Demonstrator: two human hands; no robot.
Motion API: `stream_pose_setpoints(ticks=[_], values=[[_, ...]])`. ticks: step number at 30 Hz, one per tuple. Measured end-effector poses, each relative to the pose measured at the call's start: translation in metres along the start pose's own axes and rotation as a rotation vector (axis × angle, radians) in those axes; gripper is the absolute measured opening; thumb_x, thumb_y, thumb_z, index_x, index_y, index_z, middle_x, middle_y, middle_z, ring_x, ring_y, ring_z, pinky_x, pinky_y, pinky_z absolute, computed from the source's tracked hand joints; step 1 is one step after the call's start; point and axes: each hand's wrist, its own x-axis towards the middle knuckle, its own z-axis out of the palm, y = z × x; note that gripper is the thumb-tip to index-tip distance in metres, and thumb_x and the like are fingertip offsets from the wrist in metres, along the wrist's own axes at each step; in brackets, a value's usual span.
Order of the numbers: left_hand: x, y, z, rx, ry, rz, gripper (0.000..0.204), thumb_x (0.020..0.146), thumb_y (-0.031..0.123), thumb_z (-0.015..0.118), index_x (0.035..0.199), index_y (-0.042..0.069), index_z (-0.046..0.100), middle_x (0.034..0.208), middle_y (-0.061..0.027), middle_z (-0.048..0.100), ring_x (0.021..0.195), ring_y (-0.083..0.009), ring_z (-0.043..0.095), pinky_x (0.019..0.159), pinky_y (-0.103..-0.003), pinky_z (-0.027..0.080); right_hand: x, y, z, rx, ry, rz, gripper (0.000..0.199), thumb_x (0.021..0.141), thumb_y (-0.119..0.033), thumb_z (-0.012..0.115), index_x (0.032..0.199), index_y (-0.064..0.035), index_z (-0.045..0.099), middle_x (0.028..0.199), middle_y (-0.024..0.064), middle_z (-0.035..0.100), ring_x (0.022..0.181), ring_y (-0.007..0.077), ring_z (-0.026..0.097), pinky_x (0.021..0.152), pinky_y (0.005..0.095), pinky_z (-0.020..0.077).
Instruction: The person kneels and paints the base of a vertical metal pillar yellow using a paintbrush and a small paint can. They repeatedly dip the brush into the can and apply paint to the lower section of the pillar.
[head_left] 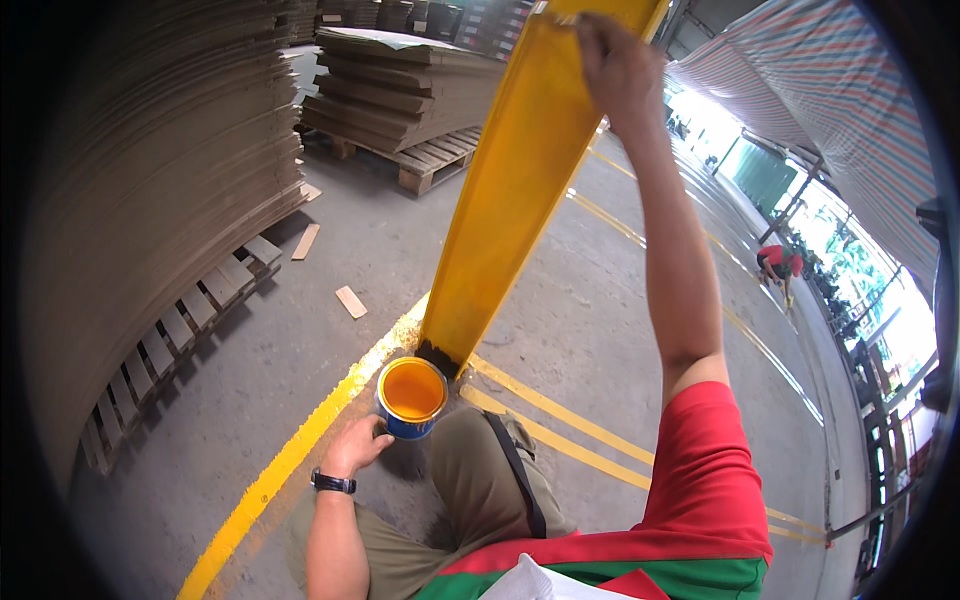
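Observation:
A yellow-painted steel column [505, 190] rises from the floor in front of me, its foot dark and unpainted. High up on it, my right hand [622, 72] is closed around what looks like a paintbrush [562, 19], pressed to the column's face; the hand is slightly blurred and hides most of the brush. Beside the column's foot is an open blue paint can [408, 428] holding orange-yellow paint [412, 390]. My left hand [358, 446], with a dark watch at the wrist, grips the can's lower left side; some of its fingers are hidden.
Tall stacks of brown cardboard sheets [170, 150] stand on wooden pallets [180, 335] to the left and behind. Two wood scraps [350, 302] lie on the grey floor. Yellow lines [270, 480] cross it. A person in red [778, 262] crouches far right, under a striped tarp [820, 80].

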Motion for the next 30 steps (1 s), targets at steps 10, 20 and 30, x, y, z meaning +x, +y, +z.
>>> stream_pose_setpoints(ticks=[10,20,30], values=[[0.012,-0.013,0.012,-0.024,0.045,0.145,0.042,0.092,0.028,0.075,0.124,0.002,0.069,0.12,-0.0263,0.072,0.115,-0.0445,0.067,0.1,-0.05,0.053,-0.124,-0.028,0.029,0.112,-0.255,-0.352,0.02,0.098,-0.013,0.069,0.115,-0.0028,0.072,0.097,0.0221,0.073,0.082,0.0446,0.071,0.076,0.0479,0.0594],[0.002,-0.005,0.002,0.08,-0.003,0.051,0.033,0.094,0.022,0.071,0.119,0.0,0.074,0.112,-0.0229,0.076,0.106,-0.0348,0.073,0.092,-0.043,0.056,-0.237,-0.049,0.066,0.479,-0.737,-0.074,0.021,0.099,-0.015,0.07,0.116,-0.0053,0.075,0.099,0.0151,0.078,0.086,0.0322,0.075,0.077,0.0396,0.0614],[0.011,-0.019,0.004,0.04,-0.063,-0.043,0.033,0.096,0.008,0.058,0.123,0.005,0.075,0.107,-0.0193,0.077,0.104,-0.0358,0.073,0.095,-0.044,0.056,-0.185,-0.056,0.041,0.384,-0.098,-0.052,0.018,0.098,-0.01,0.068,0.108,0.0029,0.074,0.099,0.0226,0.076,0.089,0.0413,0.074,0.079,0.0425,0.0593]])
